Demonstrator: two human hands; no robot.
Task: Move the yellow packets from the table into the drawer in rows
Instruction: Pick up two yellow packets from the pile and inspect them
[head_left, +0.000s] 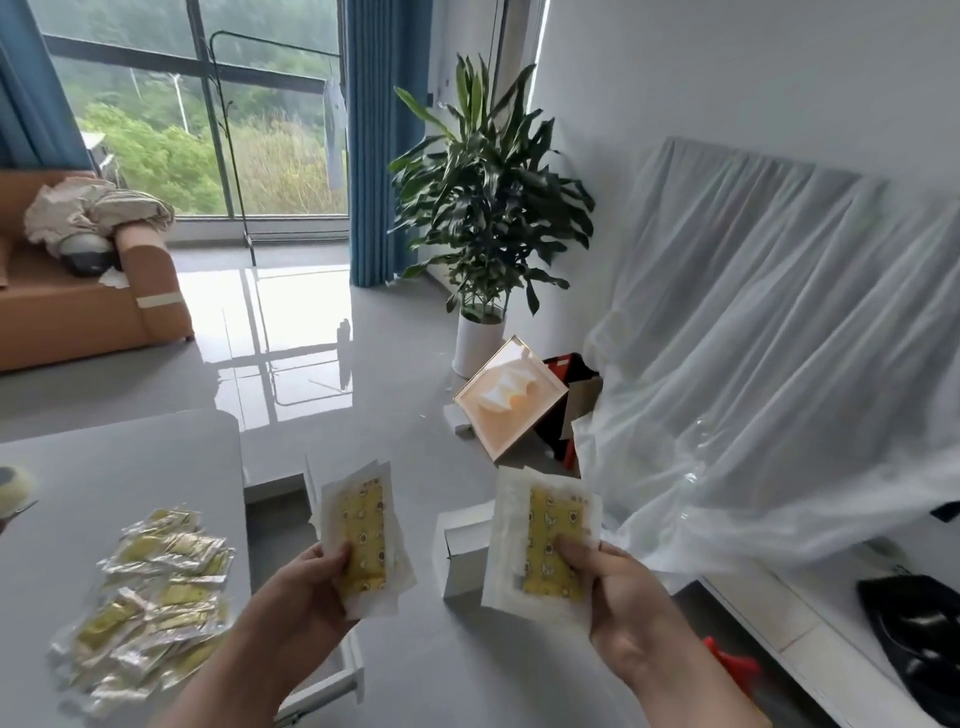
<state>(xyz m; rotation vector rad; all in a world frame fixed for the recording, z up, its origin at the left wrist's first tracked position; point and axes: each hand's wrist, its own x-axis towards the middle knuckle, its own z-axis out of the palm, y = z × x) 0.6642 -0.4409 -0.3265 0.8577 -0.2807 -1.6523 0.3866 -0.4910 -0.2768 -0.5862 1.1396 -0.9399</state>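
The left grip (311, 579) pinches the lower end of a yellow packet (363, 525), held upright with the thumb across its front. The right grip (623, 597) holds a second yellow packet (550, 540) the same way. A white box (465, 551) shows between the two grips. Left of the left grip, a pile of yellow packets (156, 597) lies on the tabletop (104, 467); beneath that grip the drawer (275, 525) stands open.

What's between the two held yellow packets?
Head view: a small white cardboard box on the glossy grey floor, between the yellow clear-wrapped packet in the left hand and the one in the right hand.
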